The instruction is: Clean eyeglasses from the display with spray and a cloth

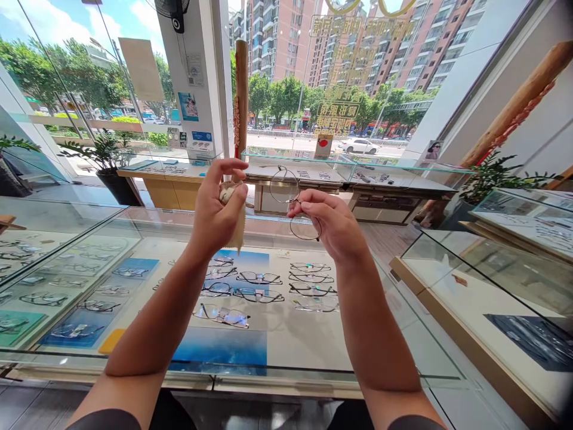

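Observation:
My right hand point(333, 224) pinches a pair of thin-rimmed round eyeglasses point(271, 186) near the bridge. The glasses are tilted on end, one round lens above the fingers and the other below. Left of them, my left hand point(221, 206) is closed round a crumpled cream cloth point(239, 235) with a zigzag edge, its corner hanging below the palm. A gap separates the cloth from the glasses. Both hands are raised over a glass display case point(313, 358) with several rows of eyeglasses point(259, 278) inside.
More frames lie in the left-hand case point(49, 298). Another glass case point(430, 263) stands at the right. Behind are low display counters point(380, 173), a wooden post point(241, 95), potted plants point(111, 158) and a large window onto the street.

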Tool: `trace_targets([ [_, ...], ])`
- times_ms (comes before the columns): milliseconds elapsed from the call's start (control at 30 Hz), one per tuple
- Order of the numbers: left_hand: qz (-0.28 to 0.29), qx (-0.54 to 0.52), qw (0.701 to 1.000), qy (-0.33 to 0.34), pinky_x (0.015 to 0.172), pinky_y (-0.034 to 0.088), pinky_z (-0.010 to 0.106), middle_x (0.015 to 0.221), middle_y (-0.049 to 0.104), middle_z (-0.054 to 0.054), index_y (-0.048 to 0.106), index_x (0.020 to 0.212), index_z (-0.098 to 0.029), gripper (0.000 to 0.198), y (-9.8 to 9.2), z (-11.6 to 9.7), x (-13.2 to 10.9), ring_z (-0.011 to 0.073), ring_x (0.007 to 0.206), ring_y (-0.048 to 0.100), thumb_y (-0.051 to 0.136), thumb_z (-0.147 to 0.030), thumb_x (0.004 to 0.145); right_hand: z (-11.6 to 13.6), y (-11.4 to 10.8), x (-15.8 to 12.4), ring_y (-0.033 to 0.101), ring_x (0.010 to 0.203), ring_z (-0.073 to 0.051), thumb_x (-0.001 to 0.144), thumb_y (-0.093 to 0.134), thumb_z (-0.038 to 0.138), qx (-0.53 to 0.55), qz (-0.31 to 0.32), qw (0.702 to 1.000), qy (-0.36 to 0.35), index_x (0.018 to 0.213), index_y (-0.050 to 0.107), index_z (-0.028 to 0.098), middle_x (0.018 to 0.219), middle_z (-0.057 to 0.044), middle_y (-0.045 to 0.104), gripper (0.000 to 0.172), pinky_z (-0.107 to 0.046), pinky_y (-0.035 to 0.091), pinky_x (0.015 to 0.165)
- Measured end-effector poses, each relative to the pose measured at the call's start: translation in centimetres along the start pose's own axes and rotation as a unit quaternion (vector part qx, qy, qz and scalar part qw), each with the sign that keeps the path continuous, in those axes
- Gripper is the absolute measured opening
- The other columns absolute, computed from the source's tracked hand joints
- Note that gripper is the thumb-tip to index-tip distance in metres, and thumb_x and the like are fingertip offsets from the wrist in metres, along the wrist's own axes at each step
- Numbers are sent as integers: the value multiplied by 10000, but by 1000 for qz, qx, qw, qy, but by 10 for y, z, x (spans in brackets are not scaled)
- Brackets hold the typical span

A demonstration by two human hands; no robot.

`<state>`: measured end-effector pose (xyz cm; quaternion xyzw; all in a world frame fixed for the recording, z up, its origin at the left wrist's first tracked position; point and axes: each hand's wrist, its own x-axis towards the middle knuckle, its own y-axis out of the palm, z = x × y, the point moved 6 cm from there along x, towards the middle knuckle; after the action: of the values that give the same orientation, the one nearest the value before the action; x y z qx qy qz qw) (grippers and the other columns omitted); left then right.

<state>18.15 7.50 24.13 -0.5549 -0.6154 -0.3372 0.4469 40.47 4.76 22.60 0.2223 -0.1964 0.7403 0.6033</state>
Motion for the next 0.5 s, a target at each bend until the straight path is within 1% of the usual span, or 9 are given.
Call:
trace_targets([
  [100, 11, 29, 999, 20, 923, 637, 389, 1324, 696, 72, 721, 1275, -300, 402, 0, -2, 1, 226, 1073, 704, 661, -108, 927, -1, 0, 1, 704, 925, -198, 928, 730, 312, -1, 6, 1000, 3, 831, 779, 247, 868, -16, 744, 127, -395, 553, 998],
  [167, 8, 48, 998, 41, 1076, 621, 455, 1444, 659, 75, 731, 1262, -302, 438, -1, -6, 2, 274, 1288, 674, 645, -72, 899, -1, -1, 1, 706, 924, -198, 929, 731, 316, -7, 11, 1000, 7, 830, 779, 245, 870, -17, 752, 130, -392, 552, 994],
  [233, 10, 66, 996, 56, 1172, 576, 506, 1458, 659, 68, 748, 1219, -298, 427, -2, -9, 2, 294, 1392, 633, 628, -48, 896, -2, -1, 2, 706, 921, -195, 928, 730, 315, -8, 12, 1000, 9, 828, 781, 246, 868, -16, 755, 132, -385, 549, 987],
  [300, 18, 76, 995, 59, 1167, 567, 516, 1353, 704, 64, 764, 1156, -292, 371, -2, -11, 2, 287, 1345, 656, 625, -47, 915, -3, -2, 3, 704, 915, -190, 924, 733, 311, -5, 10, 1000, 9, 825, 782, 247, 863, -12, 755, 128, -379, 546, 980],
  [367, 20, 73, 996, 48, 1081, 592, 488, 1218, 727, 60, 772, 1097, -287, 287, -1, -10, 2, 268, 1214, 692, 660, -81, 932, -4, -2, 3, 703, 910, -188, 920, 738, 313, -5, 8, 1000, 11, 822, 781, 247, 861, -11, 756, 126, -379, 545, 976],
  [467, 21, 47, 999, -1, 931, 606, 432, 1118, 715, 56, 780, 1061, -278, 164, 0, -1, 2, 241, 1032, 684, 761, -189, 925, -5, -2, 4, 701, 905, -191, 913, 740, 321, -10, 6, 1000, 19, 815, 772, 244, 859, -14, 756, 128, -388, 549, 973],
  [500, 26, 33, 999, -19, 910, 603, 425, 1114, 712, 57, 784, 1067, -276, 150, 2, 2, 2, 236, 1003, 676, 753, -215, 934, -6, -2, 4, 701, 905, -193, 912, 738, 324, -11, 5, 1000, 21, 815, 769, 244, 860, -16, 756, 129, -392, 551, 973],
])
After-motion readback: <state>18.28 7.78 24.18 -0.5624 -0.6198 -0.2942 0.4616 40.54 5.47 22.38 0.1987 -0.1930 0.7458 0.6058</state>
